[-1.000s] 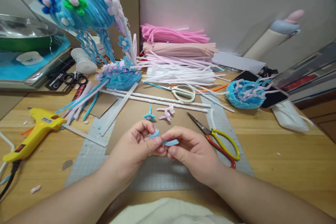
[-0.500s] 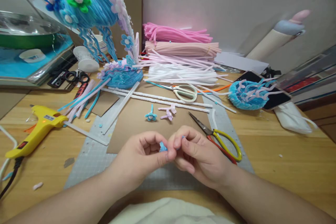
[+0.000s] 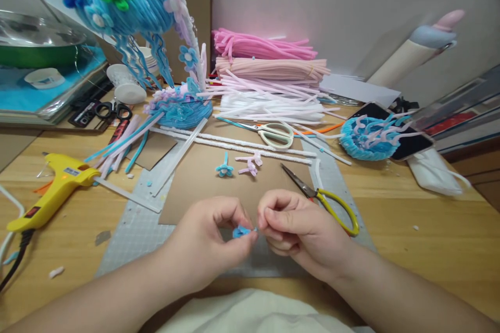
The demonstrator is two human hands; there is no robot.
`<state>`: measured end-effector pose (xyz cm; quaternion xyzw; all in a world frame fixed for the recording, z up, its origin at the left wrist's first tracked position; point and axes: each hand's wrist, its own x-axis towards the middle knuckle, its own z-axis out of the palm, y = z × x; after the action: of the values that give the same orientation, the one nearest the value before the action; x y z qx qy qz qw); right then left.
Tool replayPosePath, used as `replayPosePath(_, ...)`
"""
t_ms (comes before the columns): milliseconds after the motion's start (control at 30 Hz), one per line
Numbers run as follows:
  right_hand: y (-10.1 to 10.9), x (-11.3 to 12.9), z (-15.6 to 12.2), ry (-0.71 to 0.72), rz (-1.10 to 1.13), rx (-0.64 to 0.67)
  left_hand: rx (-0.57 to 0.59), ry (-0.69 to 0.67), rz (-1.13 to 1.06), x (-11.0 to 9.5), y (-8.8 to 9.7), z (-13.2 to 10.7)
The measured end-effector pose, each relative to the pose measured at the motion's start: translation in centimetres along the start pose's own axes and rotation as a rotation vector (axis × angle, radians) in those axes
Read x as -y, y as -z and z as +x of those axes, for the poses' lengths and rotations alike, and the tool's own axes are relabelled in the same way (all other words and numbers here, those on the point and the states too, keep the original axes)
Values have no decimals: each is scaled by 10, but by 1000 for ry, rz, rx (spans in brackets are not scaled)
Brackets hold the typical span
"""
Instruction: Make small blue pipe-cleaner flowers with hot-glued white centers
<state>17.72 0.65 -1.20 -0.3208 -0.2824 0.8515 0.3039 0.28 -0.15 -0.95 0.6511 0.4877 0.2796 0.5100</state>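
Pinched between thumb and forefinger of the left hand (image 3: 213, 234), the blue fuzzy piece (image 3: 239, 232) sits above the grey mat (image 3: 135, 237), beside the right hand (image 3: 307, 226), whose fingertips press together, on what I cannot tell.

table (image 3: 402, 260) topped in light wood grain. grey gridded mat (image 3: 128, 250) laid flat at near middle. yellow glue gun (image 3: 54, 192) rested at left; small pale scrap (image 3: 57, 272) seen near it. bundles of fuzzy stems (image 3: 269, 67) stacked at back, by wall (image 3: 312, 5). dark phone (image 3: 417, 141) and white packet (image 3: 433, 171) set close together at right.
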Motion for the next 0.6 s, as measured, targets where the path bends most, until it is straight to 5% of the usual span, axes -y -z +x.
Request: replayPosePath(600, -1, 3, -4, 39, -57, -41, 90, 17, 4, -3, 4, 0)
